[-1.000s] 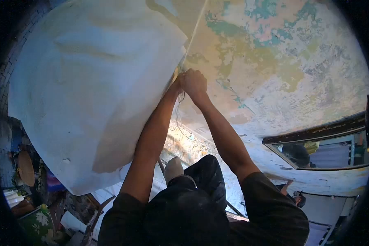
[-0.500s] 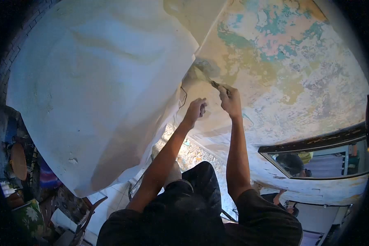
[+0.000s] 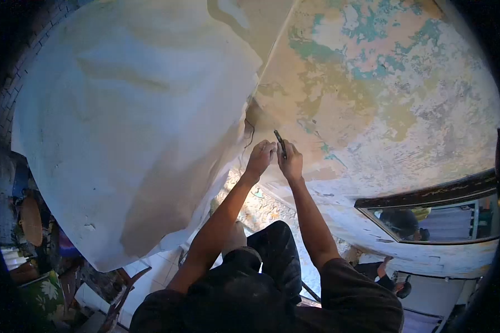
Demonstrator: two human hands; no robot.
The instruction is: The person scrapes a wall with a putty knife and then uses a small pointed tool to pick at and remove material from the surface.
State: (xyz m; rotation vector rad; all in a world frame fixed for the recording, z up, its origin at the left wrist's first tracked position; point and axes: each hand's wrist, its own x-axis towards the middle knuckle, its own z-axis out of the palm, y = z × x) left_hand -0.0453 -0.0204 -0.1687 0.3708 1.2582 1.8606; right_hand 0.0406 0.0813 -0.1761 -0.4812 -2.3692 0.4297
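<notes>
My right hand (image 3: 290, 161) is closed around the dark handle of a scraper (image 3: 280, 142). The scraper points up and left toward the wall (image 3: 339, 105), and its blade end is too blurred to make out. Close beside it on the left, my left hand (image 3: 261, 157) has its fingers curled shut; whatever they may hold is hidden. Both hands are in front of the wall, to the right of a big pale sheet-like surface (image 3: 133, 122). Patches of turquoise, tan and white paint show on the wall above and to the right.
A dark-framed mirror or window (image 3: 425, 188) lies at the right. Another person (image 3: 391, 277) shows small at lower right. Below on the left are a wooden chair (image 3: 125, 291) and a round brown object (image 3: 31, 222). Pale tiled floor (image 3: 160, 269) shows beneath.
My right hand has come down and left with the scraper, away from the corner by the pale surface, and is now beside my left hand. My left hand has shifted slightly.
</notes>
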